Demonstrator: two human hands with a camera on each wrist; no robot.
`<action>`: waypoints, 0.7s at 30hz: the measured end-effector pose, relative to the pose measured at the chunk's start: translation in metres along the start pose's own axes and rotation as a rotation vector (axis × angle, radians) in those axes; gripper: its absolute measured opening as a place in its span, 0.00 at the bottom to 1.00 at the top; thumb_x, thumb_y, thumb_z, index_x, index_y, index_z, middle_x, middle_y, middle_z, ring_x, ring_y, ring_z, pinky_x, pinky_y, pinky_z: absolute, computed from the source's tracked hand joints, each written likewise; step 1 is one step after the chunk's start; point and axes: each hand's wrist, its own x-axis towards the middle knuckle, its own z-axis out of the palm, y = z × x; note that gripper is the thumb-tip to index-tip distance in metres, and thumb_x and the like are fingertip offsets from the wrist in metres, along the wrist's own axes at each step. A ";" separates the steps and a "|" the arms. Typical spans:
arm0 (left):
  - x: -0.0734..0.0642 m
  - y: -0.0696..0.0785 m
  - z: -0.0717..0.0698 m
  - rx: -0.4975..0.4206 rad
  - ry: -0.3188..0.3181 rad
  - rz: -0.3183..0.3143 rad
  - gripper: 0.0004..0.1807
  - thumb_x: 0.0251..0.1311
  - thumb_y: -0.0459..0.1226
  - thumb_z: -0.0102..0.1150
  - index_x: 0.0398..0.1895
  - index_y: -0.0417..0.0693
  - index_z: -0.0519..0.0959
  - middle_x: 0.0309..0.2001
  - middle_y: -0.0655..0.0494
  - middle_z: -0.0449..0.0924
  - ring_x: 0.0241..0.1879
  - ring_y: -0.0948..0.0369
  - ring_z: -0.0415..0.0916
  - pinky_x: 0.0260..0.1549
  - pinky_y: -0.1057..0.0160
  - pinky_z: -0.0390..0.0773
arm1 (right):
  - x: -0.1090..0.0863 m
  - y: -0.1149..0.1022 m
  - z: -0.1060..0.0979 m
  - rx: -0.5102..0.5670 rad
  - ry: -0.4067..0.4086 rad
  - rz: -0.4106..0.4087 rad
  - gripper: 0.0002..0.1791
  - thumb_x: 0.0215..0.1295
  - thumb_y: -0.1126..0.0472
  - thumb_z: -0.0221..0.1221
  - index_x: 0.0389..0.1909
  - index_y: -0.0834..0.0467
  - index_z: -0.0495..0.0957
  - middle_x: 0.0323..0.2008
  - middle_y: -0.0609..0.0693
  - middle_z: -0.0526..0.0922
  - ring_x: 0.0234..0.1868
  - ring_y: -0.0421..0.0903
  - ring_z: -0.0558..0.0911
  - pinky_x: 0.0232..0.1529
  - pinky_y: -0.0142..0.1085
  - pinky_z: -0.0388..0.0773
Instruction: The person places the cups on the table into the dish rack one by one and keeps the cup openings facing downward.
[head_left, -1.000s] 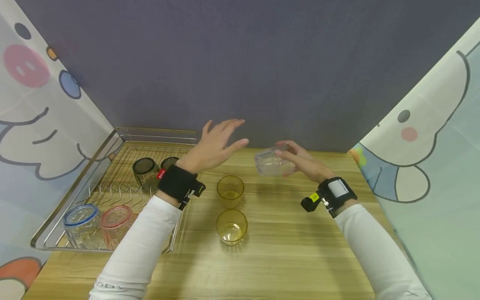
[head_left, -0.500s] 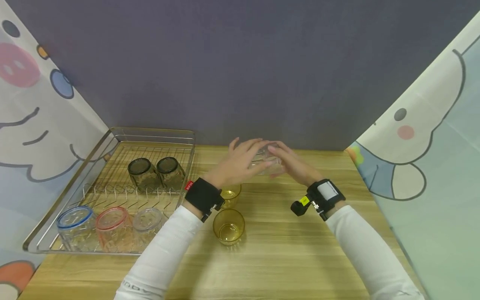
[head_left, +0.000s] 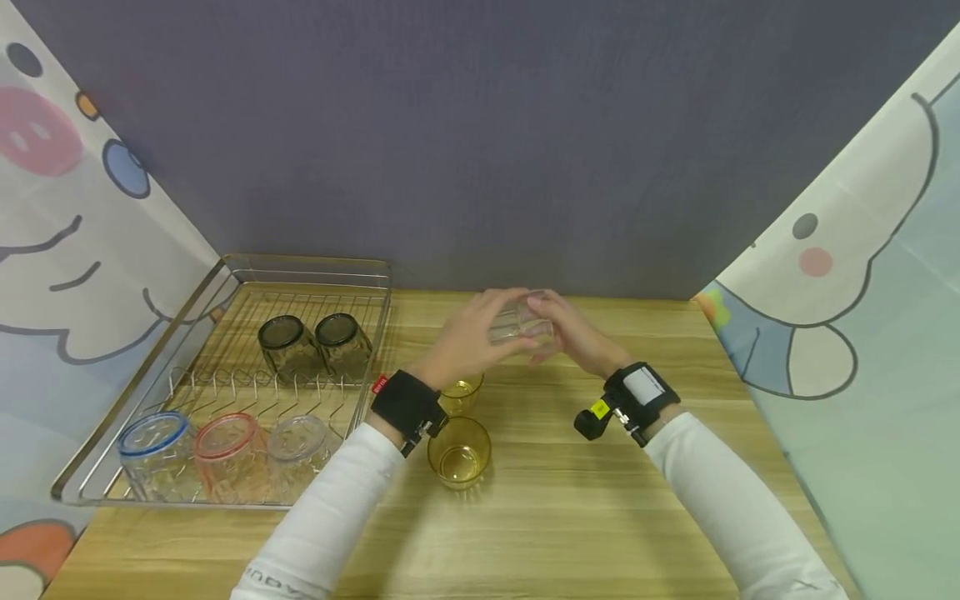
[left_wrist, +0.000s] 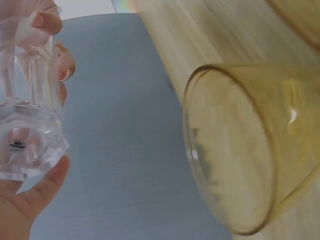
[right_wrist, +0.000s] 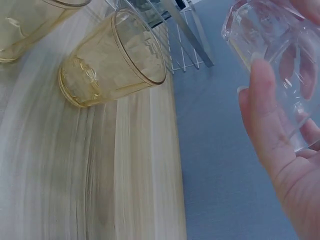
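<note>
A clear faceted glass (head_left: 510, 321) is held tilted on its side above the back of the table, between my two hands. My left hand (head_left: 467, 340) holds its base end, thumb on the near side, as the left wrist view also shows for the glass (left_wrist: 32, 122). Around the other end curl the fingers of my right hand (head_left: 579, 340). Below the left wrist stand two amber glasses, the nearer one (head_left: 460, 457) in full view and the farther one (head_left: 463, 395) partly hidden by that hand.
On the left lies a wire dish rack (head_left: 307, 273). Two dark glasses (head_left: 291, 357) stand in its back part. Along the front are a blue-rimmed glass (head_left: 161, 467), a red-rimmed glass (head_left: 234, 467) and a clear glass (head_left: 294, 467). A grey wall (head_left: 525, 150) closes off the back.
My left hand has moved right from above the rack's edge and taken hold of the clear glass beside my right hand. The right hand has shifted slightly left.
</note>
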 end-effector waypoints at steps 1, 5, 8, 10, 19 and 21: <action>-0.002 -0.002 0.001 -0.041 0.017 -0.018 0.42 0.53 0.60 0.62 0.70 0.55 0.64 0.67 0.51 0.70 0.64 0.54 0.66 0.61 0.44 0.71 | 0.001 0.001 0.001 0.002 -0.003 -0.005 0.30 0.73 0.48 0.40 0.65 0.65 0.55 0.59 0.61 0.62 0.48 0.58 0.76 0.32 0.47 0.86; -0.008 -0.007 0.003 -0.298 0.085 -0.103 0.39 0.50 0.54 0.69 0.66 0.54 0.69 0.62 0.49 0.75 0.57 0.55 0.73 0.56 0.47 0.77 | 0.003 0.004 0.004 0.009 0.001 -0.005 0.31 0.73 0.47 0.38 0.66 0.65 0.55 0.61 0.64 0.61 0.53 0.60 0.74 0.36 0.54 0.85; -0.011 -0.007 0.004 -0.505 0.139 -0.142 0.34 0.53 0.46 0.70 0.63 0.48 0.70 0.57 0.44 0.77 0.51 0.53 0.77 0.49 0.50 0.82 | 0.005 0.003 0.007 0.023 0.008 -0.011 0.32 0.73 0.45 0.36 0.67 0.65 0.54 0.63 0.67 0.61 0.57 0.63 0.71 0.37 0.57 0.83; -0.012 -0.006 0.005 -0.614 0.184 -0.155 0.31 0.55 0.40 0.68 0.61 0.44 0.69 0.55 0.41 0.77 0.48 0.52 0.79 0.46 0.51 0.84 | 0.006 0.001 0.010 0.035 0.010 -0.027 0.34 0.73 0.43 0.35 0.68 0.64 0.55 0.65 0.67 0.61 0.59 0.65 0.70 0.36 0.55 0.84; -0.015 0.001 0.016 -0.765 0.398 -0.181 0.22 0.70 0.40 0.51 0.61 0.38 0.63 0.58 0.38 0.69 0.54 0.49 0.71 0.53 0.41 0.77 | 0.007 -0.004 0.029 0.058 0.036 -0.054 0.38 0.74 0.38 0.29 0.70 0.63 0.54 0.71 0.66 0.57 0.63 0.69 0.67 0.40 0.57 0.84; -0.016 0.002 0.017 -0.724 0.437 -0.175 0.20 0.72 0.41 0.48 0.59 0.38 0.65 0.58 0.39 0.69 0.57 0.51 0.69 0.57 0.42 0.74 | 0.007 -0.004 0.032 0.066 0.042 -0.051 0.37 0.74 0.38 0.29 0.69 0.63 0.54 0.70 0.67 0.58 0.62 0.70 0.68 0.42 0.61 0.82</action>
